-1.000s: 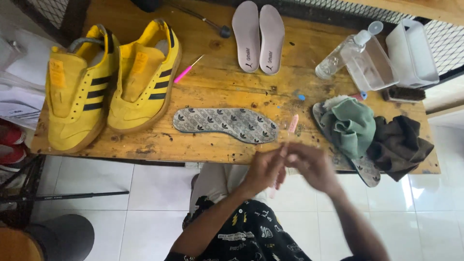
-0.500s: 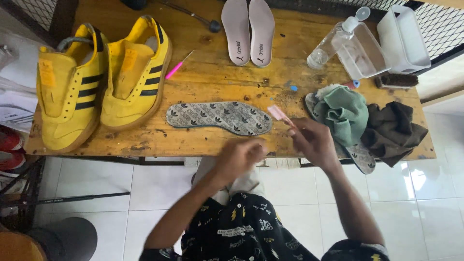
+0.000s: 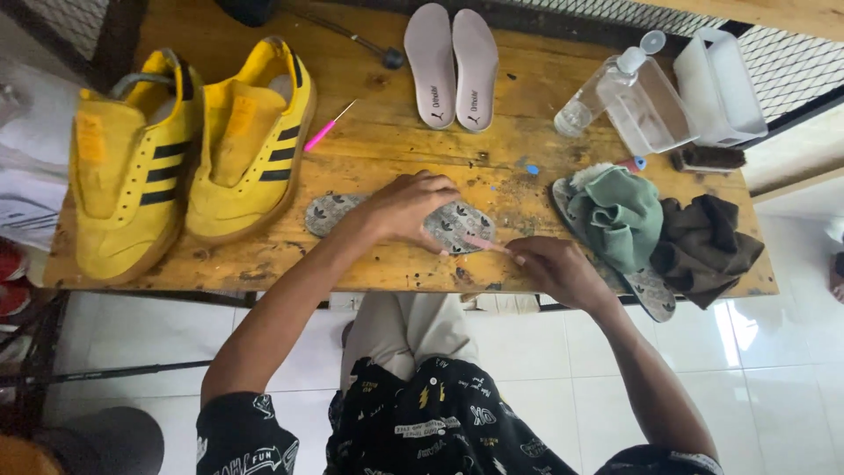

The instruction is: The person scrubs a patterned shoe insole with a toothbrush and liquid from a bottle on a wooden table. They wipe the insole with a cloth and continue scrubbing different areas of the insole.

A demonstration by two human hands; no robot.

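Workbench (image 3: 396, 141): bare wood, scuffed, paint-specked. Yellow sneakers (image 3: 189, 154): matt suede. Patterned insole (image 3: 448, 224): printed fabric face. Pale insoles (image 3: 453, 66): smooth foam. Spray bottle (image 3: 607, 92): clear glossy plastic. Green rag (image 3: 620, 215): soft cloth.

Clear plastic bottle (image 3: 607, 92), clear box (image 3: 716, 88), table's far right.

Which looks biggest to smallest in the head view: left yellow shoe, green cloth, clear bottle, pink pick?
1. Left yellow shoe
2. Green cloth
3. Clear bottle, foreshortened, so its gap from the cloth is unsure
4. Pink pick
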